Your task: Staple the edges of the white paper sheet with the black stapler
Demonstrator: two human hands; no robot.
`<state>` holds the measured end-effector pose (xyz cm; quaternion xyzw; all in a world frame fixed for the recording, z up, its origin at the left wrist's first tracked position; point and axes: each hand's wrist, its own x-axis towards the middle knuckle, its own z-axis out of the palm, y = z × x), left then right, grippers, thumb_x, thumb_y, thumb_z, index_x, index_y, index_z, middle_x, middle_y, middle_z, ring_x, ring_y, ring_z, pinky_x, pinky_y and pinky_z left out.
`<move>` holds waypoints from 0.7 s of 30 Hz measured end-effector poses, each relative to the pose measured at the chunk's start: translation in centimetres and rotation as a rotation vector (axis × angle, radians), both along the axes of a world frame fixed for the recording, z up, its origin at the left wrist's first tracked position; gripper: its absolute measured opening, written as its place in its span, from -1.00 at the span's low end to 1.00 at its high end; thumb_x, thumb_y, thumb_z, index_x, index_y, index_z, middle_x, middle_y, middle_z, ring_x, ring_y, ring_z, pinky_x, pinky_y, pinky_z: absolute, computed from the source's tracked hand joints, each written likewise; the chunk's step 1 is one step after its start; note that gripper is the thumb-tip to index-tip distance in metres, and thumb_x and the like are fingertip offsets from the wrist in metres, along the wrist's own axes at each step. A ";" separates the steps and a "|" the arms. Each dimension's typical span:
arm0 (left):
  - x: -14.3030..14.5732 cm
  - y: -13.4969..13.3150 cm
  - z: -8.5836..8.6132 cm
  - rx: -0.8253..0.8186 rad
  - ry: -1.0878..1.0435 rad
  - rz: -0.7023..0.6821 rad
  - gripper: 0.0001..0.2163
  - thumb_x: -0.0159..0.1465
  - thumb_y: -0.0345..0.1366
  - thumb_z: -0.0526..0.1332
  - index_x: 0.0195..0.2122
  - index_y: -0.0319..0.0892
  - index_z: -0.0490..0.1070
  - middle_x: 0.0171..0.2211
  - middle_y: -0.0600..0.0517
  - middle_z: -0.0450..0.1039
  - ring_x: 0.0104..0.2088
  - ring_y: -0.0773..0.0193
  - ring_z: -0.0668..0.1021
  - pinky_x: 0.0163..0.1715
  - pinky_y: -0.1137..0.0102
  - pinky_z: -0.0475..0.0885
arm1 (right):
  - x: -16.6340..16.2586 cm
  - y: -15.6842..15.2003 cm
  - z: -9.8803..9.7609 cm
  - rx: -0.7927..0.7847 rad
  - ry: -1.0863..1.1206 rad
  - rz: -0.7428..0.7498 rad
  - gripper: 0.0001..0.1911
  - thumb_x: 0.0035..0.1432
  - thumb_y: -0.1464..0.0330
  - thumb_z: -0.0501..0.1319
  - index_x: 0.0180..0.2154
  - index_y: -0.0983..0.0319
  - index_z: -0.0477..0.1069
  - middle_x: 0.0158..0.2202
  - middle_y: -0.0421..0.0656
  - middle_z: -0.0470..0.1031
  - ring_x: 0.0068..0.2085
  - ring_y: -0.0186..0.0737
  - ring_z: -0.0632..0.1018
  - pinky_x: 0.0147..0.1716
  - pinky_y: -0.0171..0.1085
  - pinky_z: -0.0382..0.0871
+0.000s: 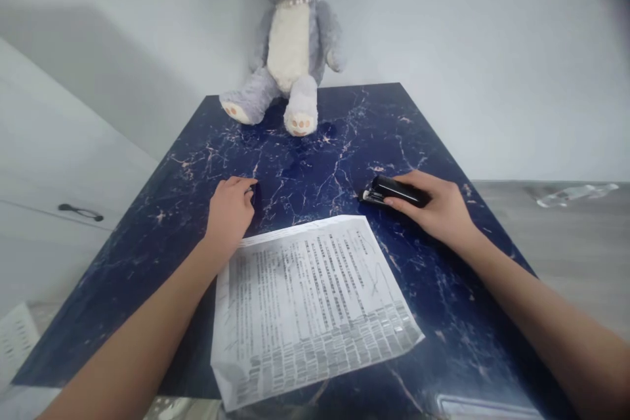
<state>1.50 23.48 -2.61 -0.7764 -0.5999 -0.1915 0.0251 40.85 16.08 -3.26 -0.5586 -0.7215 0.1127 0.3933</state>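
My right hand (pixel 436 203) is closed around a black stapler (pixel 401 191), its metal front end pointing left just over the table. My left hand (pixel 231 210) rests at the upper left corner of a stack of printed sheets (pixel 310 308). Its fingers are curled together, and a small dark bit shows at the fingertips, too small to name. The sheets lie at a slant on the blue marbled table (pixel 305 170), with dense text and a grey grid pattern along the near edge. The stapler sits to the right of and beyond the sheets, apart from them.
A grey and cream plush bear (pixel 290 46) sits at the table's far edge against the wall. On the left stands a white cabinet with a dark handle (pixel 81 212). A clear plastic object (pixel 575 194) lies on the wooden floor at right.
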 end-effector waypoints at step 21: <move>1.8 -0.8 -0.6 0.068 -0.646 -0.298 -0.77 0.42 -0.38 0.13 -0.06 -0.16 0.59 -0.08 -0.08 0.58 -0.09 0.14 0.61 0.02 0.23 0.49 | -3.7 3.1 3.3 -0.275 -0.151 -0.326 -0.66 0.07 0.09 0.41 -0.39 0.21 0.46 -0.45 -0.15 0.52 -0.41 -0.16 0.49 -0.42 -0.23 0.21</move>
